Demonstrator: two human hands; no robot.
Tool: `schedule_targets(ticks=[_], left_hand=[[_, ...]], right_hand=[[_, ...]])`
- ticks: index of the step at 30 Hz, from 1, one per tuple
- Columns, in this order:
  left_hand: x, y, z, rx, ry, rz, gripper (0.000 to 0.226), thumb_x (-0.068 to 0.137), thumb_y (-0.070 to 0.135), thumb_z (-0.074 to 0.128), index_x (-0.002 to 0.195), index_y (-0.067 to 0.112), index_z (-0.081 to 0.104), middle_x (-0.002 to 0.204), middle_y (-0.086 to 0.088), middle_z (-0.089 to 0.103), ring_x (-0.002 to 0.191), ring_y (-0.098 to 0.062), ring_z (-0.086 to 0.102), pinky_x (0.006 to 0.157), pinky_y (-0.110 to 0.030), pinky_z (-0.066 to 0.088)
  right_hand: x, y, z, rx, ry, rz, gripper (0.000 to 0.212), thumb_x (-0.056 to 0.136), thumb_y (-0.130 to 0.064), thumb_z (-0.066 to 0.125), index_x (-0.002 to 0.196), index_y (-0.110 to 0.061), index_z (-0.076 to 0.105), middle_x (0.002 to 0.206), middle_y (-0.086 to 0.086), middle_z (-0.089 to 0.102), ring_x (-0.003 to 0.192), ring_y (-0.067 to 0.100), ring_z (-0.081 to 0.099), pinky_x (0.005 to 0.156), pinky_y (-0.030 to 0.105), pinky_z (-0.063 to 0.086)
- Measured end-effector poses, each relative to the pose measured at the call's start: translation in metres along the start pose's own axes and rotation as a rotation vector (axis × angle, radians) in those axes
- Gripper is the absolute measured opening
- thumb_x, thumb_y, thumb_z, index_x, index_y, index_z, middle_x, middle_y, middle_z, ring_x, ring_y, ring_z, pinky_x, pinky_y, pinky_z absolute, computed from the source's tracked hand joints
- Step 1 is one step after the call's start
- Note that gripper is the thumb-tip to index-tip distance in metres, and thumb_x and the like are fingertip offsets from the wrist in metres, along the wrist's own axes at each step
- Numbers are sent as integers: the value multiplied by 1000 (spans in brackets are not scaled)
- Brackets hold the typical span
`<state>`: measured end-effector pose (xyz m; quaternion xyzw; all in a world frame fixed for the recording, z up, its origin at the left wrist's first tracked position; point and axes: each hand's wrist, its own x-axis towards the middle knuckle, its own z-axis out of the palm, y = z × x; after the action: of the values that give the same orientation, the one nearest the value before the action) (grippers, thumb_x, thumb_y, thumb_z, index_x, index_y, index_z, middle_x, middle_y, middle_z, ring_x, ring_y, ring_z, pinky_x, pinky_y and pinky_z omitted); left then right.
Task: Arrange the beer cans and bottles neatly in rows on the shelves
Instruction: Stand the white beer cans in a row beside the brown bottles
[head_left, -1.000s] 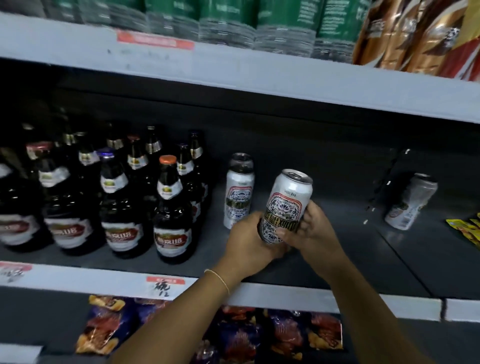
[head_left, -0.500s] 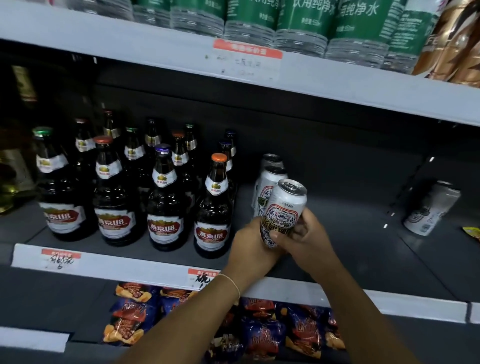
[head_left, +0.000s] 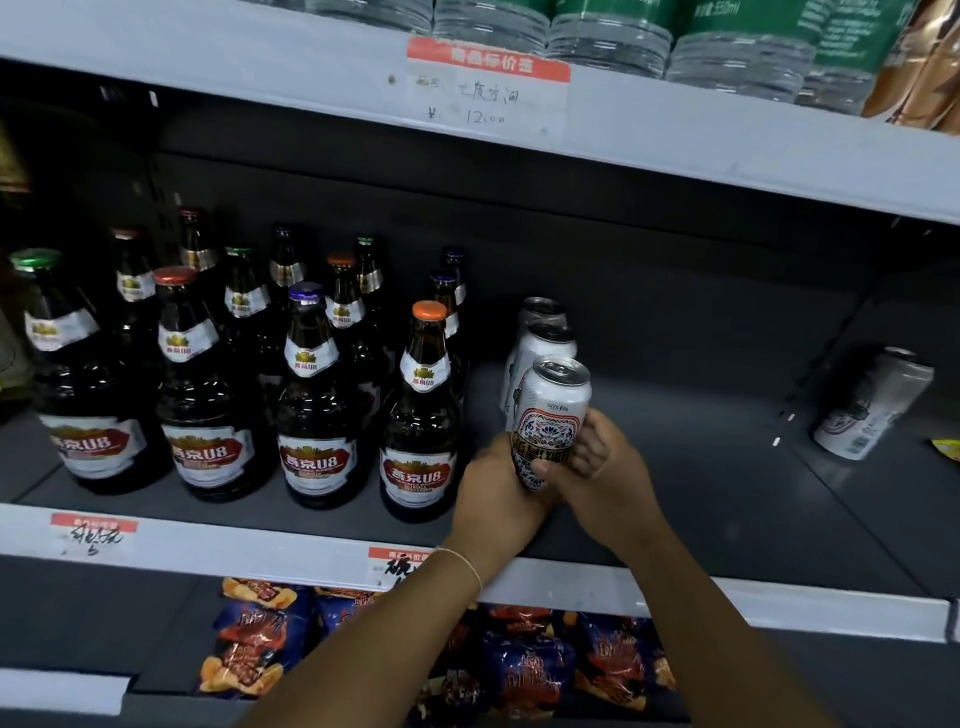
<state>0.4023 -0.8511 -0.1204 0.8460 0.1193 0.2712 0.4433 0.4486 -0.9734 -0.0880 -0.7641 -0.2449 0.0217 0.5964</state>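
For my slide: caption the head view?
Both hands hold a white can by brown beer bottles on the shelf.

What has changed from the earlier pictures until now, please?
Both hands, left and right, carried the white can leftward into line in front of the two standing cans, and it now stands more upright. Their grip stayed the same. The brown bottles and the far can did not move.

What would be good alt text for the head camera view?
Both hands, left hand and right hand, grip a white patterned beer can at the front of a two-can row on a dark grey shelf, right of brown glass beer bottles. Another white can stands apart, far right.
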Motion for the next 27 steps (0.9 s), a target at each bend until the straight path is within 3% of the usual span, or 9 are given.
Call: schedule_targets(ticks=[9, 13, 27], left_hand=[[10, -8, 2, 26, -5, 24, 42, 74, 28, 72, 107, 14, 51, 99, -3, 65, 89, -19, 63, 71, -22, 46], [12, -10, 4, 8, -20, 12, 40, 77, 28, 70, 106, 15, 45, 97, -3, 67, 87, -20, 64, 71, -26, 49], [15, -18, 11, 83, -33, 87, 46, 79, 27, 64, 115, 12, 41, 100, -13, 63, 92, -29, 62, 77, -39, 51]], right_hand=[[6, 13, 4, -95, 20, -37, 63, 76, -17, 81, 131, -28, 54, 121, -13, 68, 117, 6, 63, 106, 42, 49], [8, 17, 5, -111, 18, -29, 54, 80, -17, 80, 123, -37, 54, 119, -15, 68, 114, 1, 63, 106, 38, 50], [9, 24, 14, -74, 80, 2, 56, 82, -14, 77, 133, -25, 55, 121, -14, 68, 114, 1, 63, 106, 36, 49]])
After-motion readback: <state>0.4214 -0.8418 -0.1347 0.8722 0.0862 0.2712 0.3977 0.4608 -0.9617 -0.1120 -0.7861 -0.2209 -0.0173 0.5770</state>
